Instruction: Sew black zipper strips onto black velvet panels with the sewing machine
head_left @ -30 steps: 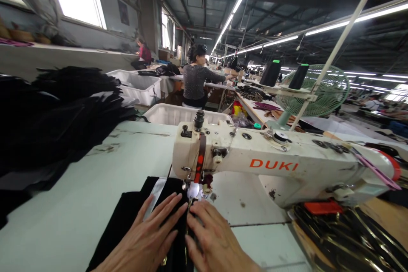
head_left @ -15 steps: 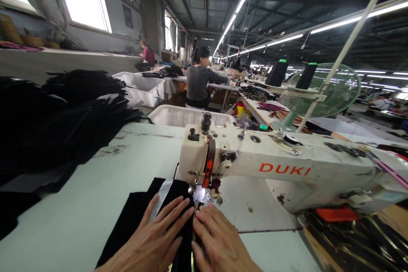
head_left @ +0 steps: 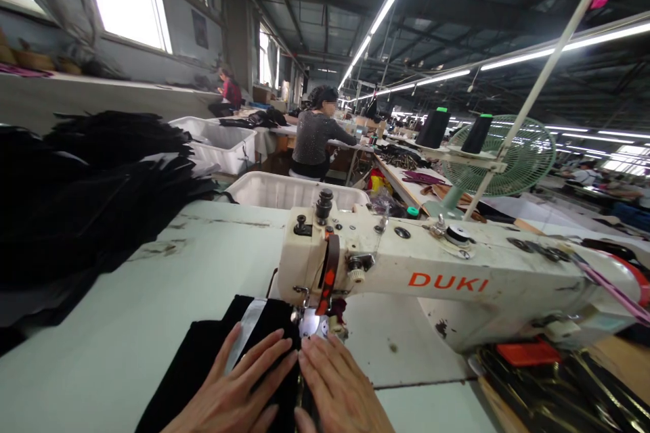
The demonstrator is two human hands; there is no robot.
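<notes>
Black cloth [head_left: 256, 345] with a narrow silver strip [head_left: 245, 335] along it lies just in front of the cream-white DUKI sewing machine [head_left: 437, 277], its far end reaching the metal presser foot [head_left: 306, 319]. From where I stand, the person's left hand [head_left: 236, 382] rests on the cloth to the left of the machine's head, fingers spread and pressing down. The right hand [head_left: 338, 379] lies close beside it, near the presser foot, its fingers flat on the cloth. Neither grip is closed: both are wide and flat, bearing down on the cloth with nothing pinched.

The machine sits on a pale green bench [head_left: 152, 298]. To the left of the machine, a heap of black cut fabric pieces [head_left: 101, 196] covers that side of the bench. Behind the machine stands a white plastic crate [head_left: 289, 191], with a second white crate [head_left: 218, 145] further left of it. Two black thread cones [head_left: 434, 128] stand on a rack behind the machine, beside a pale green fan [head_left: 500, 155]. To the machine's right, glossy black strips with gold edges [head_left: 558, 385] lie below an orange-red piece [head_left: 528, 353]. Well beyond the machine, a co-worker in a sparkly grey top [head_left: 312, 139] sits at another bench.
</notes>
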